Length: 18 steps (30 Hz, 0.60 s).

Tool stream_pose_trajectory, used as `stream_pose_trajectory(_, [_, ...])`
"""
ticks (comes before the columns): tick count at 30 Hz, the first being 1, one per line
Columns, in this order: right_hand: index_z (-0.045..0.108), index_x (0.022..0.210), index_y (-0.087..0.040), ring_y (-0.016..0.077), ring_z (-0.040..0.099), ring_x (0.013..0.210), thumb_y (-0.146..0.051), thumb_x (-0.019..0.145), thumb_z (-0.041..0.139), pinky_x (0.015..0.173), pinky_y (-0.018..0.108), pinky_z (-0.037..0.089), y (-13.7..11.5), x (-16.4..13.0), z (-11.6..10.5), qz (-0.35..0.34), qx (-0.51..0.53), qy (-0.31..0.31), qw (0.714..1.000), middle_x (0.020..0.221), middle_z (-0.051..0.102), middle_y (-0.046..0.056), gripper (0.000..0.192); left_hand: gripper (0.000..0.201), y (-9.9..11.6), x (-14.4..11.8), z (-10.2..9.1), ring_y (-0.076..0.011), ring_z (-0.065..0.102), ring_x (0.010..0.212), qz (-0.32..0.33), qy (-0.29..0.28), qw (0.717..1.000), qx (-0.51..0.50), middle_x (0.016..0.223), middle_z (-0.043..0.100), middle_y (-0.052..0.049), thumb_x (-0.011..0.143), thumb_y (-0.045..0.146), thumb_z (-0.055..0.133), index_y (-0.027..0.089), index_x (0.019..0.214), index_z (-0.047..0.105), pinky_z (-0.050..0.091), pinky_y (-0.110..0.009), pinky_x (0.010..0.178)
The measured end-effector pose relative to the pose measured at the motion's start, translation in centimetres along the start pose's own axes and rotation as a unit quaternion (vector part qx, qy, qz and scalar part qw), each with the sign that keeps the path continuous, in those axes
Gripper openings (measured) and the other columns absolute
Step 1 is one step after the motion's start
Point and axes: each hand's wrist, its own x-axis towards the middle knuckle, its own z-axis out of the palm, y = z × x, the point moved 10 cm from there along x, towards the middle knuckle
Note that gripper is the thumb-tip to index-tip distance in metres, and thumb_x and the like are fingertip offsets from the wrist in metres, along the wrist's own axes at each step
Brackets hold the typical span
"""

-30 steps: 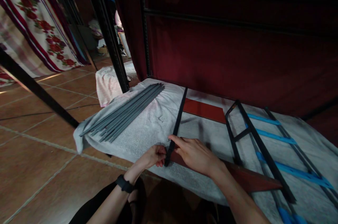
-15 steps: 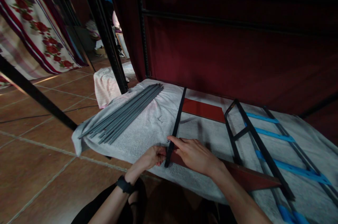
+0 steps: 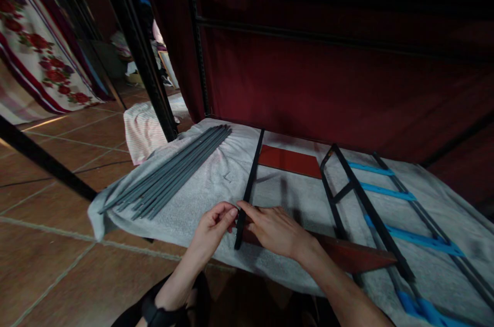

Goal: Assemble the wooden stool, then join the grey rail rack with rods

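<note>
Bare grey towel point(image 3: 200, 193) lies left of us; our left hand point(image 3: 212, 224) and right hand point(image 3: 276, 229) pinch the thin black metal bar point(image 3: 249, 188) at its near end.

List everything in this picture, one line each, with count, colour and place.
towel: one, grey, spread over the tiled floor
rods: a bundle, grey, on the towel's left part
bar: one, black, on the towel, near end between both hands
panels: two, red-brown, one beyond the hands, one under the right wrist
ladder frame: one, black with blue tape, on the right
striped cloth: one, pink-white, behind the post
post: one, black, upright at left
floral curtain: one, far left
left hand: fingertips at the bar
right hand: on the bar's near end
</note>
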Motion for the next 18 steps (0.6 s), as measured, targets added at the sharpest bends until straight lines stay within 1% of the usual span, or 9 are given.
stream_pose_trajectory(2, [0.033, 0.150, -0.024, 0.0262, 0.073, 0.095, -0.027, 0.097, 0.043, 0.080, 0.036, 0.051, 0.1, 0.0, -0.3, 0.006, -0.016, 0.003, 1.000, 0.106, 0.076, 0.009, 0.054, 0.043, 0.2, 0.0, 0.1, -0.0122, 0.045, 0.057, -0.005, 0.005, 1.000, 0.001, 0.058, 0.050, 0.003, 0.075, 0.062, 0.066, 0.019, 0.071, 0.060, 0.039, -0.024, 0.057])
stream_pose_trajectory(4, [0.032, 0.149, -0.021, 0.0265, 0.073, 0.090, -0.030, 0.096, 0.046, 0.077, 0.036, 0.051, 0.3, -0.2, -0.7, 0.020, -0.034, 0.011, 0.999, 0.101, 0.076, 0.009, 0.056, 0.044, -0.1, 0.1, 0.1, -0.0119, 0.045, 0.056, -0.016, 0.006, 1.000, 0.009, 0.056, 0.050, 0.004, 0.074, 0.063, 0.067, 0.019, 0.069, 0.060, 0.039, -0.024, 0.056])
stream_pose_trajectory(6, [0.037, 0.144, -0.018, 0.0267, 0.073, 0.087, -0.036, 0.095, 0.050, 0.076, 0.037, 0.052, 0.6, -0.5, -1.2, 0.038, -0.045, 0.026, 0.998, 0.099, 0.076, 0.010, 0.054, 0.045, -0.3, 0.2, -0.1, -0.0122, 0.045, 0.055, -0.020, 0.003, 1.000, 0.023, 0.055, 0.050, 0.004, 0.074, 0.064, 0.067, 0.020, 0.068, 0.060, 0.040, -0.024, 0.056])
stream_pose_trajectory(8, [0.049, 0.132, -0.017, 0.0271, 0.073, 0.089, -0.042, 0.095, 0.051, 0.077, 0.038, 0.053, 0.8, -0.8, -1.8, 0.045, -0.047, 0.050, 0.997, 0.100, 0.076, 0.011, 0.045, 0.047, -0.2, 0.2, -0.3, -0.0129, 0.046, 0.055, -0.010, 0.000, 0.999, 0.043, 0.055, 0.051, 0.004, 0.075, 0.066, 0.066, 0.020, 0.067, 0.059, 0.041, -0.025, 0.057])
stream_pose_trajectory(10, [0.059, 0.116, -0.017, 0.0269, 0.072, 0.090, -0.045, 0.098, 0.046, 0.078, 0.038, 0.053, 0.7, -1.0, -1.9, 0.039, -0.047, 0.065, 0.996, 0.101, 0.076, 0.010, 0.035, 0.048, -0.2, 0.2, -0.7, -0.0133, 0.045, 0.055, -0.001, 0.005, 0.998, 0.064, 0.054, 0.050, 0.004, 0.075, 0.068, 0.066, 0.021, 0.067, 0.059, 0.041, -0.024, 0.055])
stream_pose_trajectory(12, [0.063, 0.104, -0.018, 0.0256, 0.072, 0.089, -0.045, 0.100, 0.040, 0.078, 0.037, 0.054, 0.7, -1.0, -1.7, 0.032, -0.049, 0.069, 0.996, 0.101, 0.076, 0.009, 0.035, 0.048, -0.5, 0.3, -1.1, -0.0139, 0.046, 0.056, 0.007, 0.014, 0.996, 0.084, 0.057, 0.051, 0.004, 0.075, 0.069, 0.066, 0.022, 0.070, 0.059, 0.041, -0.024, 0.054])
stream_pose_trajectory(15, [0.065, 0.100, -0.021, 0.0222, 0.071, 0.088, -0.046, 0.101, 0.035, 0.078, 0.034, 0.053, 1.1, -0.8, -1.2, 0.035, -0.042, 0.064, 0.996, 0.101, 0.077, 0.004, 0.039, 0.046, -1.3, 0.7, -1.4, -0.0164, 0.053, 0.064, 0.025, 0.015, 0.994, 0.106, 0.066, 0.059, 0.002, 0.075, 0.069, 0.066, 0.023, 0.076, 0.062, 0.046, -0.025, 0.058])
stream_pose_trajectory(18, [0.066, 0.100, -0.025, 0.0200, 0.070, 0.090, -0.049, 0.099, 0.038, 0.080, 0.031, 0.052, 1.6, -0.6, -1.1, 0.052, -0.032, 0.061, 0.996, 0.104, 0.077, -0.001, 0.037, 0.043, -2.2, 1.3, -1.9, -0.0178, 0.057, 0.070, 0.050, 0.023, 0.993, 0.108, 0.072, 0.063, 0.001, 0.076, 0.067, 0.067, 0.025, 0.080, 0.062, 0.051, -0.025, 0.062])
